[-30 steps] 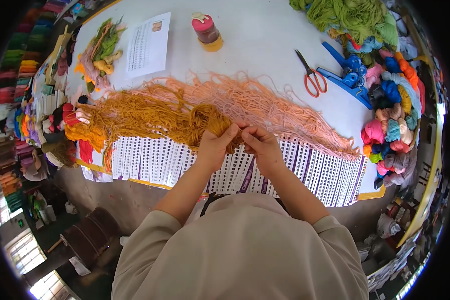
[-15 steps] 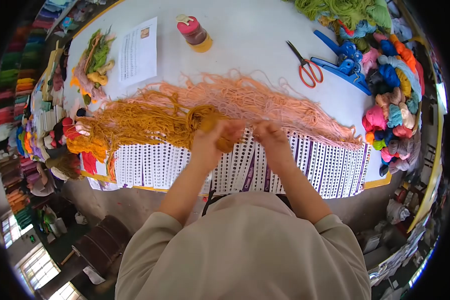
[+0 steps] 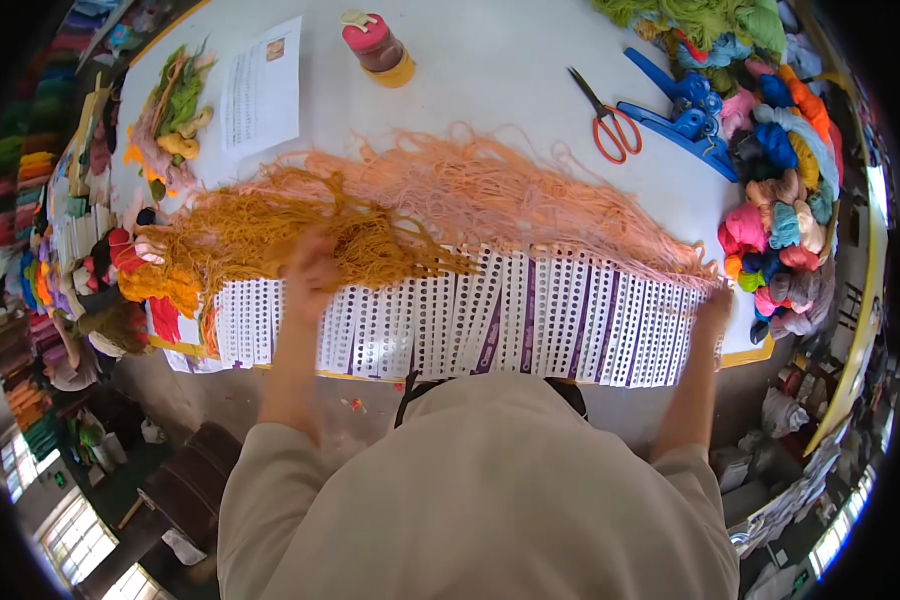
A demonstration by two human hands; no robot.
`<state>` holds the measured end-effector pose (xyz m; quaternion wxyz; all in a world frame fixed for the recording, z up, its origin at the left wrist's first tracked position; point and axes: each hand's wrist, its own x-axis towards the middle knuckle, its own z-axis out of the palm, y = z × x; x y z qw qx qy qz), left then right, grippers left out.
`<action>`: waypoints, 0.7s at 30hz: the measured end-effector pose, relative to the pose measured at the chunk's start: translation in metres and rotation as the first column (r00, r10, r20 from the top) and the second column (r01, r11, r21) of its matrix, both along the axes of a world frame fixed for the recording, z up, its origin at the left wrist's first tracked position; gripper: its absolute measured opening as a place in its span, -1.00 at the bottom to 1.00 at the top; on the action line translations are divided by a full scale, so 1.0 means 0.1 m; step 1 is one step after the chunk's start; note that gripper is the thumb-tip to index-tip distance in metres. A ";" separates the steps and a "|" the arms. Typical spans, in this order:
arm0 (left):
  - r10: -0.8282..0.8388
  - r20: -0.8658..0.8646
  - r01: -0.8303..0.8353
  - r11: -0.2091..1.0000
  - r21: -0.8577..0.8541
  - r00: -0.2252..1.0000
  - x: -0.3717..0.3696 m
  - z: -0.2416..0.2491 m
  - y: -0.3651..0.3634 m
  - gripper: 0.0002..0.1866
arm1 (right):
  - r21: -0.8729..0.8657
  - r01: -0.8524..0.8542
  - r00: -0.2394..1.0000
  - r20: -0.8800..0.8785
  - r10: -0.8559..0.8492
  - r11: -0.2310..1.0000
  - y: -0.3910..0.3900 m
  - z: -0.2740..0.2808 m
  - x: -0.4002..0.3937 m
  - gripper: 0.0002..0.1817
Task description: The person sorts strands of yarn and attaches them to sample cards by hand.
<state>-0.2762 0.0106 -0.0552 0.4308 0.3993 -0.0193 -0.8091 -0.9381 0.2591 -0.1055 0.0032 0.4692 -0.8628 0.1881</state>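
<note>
My left hand (image 3: 312, 272), smeared by motion, is over the front of the mustard yarn (image 3: 260, 225) heaped on the left half of the row. Far to the right, my right hand (image 3: 712, 308) is at the end of the white punched cards (image 3: 560, 315), its fingertips beside the tip of the peach yarn (image 3: 530, 185); I cannot tell what these fingers hold. Side by side along the table's front edge, the cards have rows of round holes, some with purple strips. Strands of both yarns trail over their far ends.
Red-handled scissors (image 3: 615, 135) and a blue clamp-like tool (image 3: 685, 110) lie at the back right, beside piled coloured skeins (image 3: 785, 215). A pink-lidded jar (image 3: 375, 50) stands behind the yarn. To its left are a printed sheet (image 3: 262, 90) and a small yarn bundle (image 3: 175, 115).
My hands have parted from the middle: the left moved left over the mustard yarn, the right out to the cards' right end. The mustard loop at my left hand now lies spread out.
</note>
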 end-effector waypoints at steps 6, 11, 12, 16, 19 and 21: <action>-0.582 0.645 0.630 0.752 0.195 0.495 -1.93 -0.54 0.41 -0.80 | 0.055 -0.267 0.539 0.836 0.102 0.962 -1.24 -0.29 2.58 -0.84; -0.274 0.962 0.852 0.505 0.136 0.009 -2.16 -0.69 0.54 -0.74 | 0.187 -0.445 0.585 0.801 0.127 0.875 -1.42 -0.20 2.92 -0.85; -0.297 0.953 0.860 0.501 0.098 0.064 -2.12 -0.74 0.56 -0.74 | 0.143 -0.476 0.560 0.810 0.173 0.868 -1.41 -0.22 2.90 -0.86; -0.522 0.770 0.770 0.635 0.064 0.366 -2.06 -0.66 0.59 -0.78 | 0.032 -0.530 0.515 0.806 0.292 0.847 -1.38 -0.23 2.88 -0.90; -0.664 0.567 0.705 0.683 0.194 0.487 -2.05 -0.60 0.53 -0.84 | 0.057 -0.512 0.562 0.777 0.284 0.857 -1.38 -0.18 2.90 -0.92; -0.672 0.553 0.708 0.679 0.194 0.493 -2.01 -0.75 0.55 -0.88 | 0.077 -0.506 0.561 0.786 0.260 0.859 -1.41 -0.22 2.92 -0.90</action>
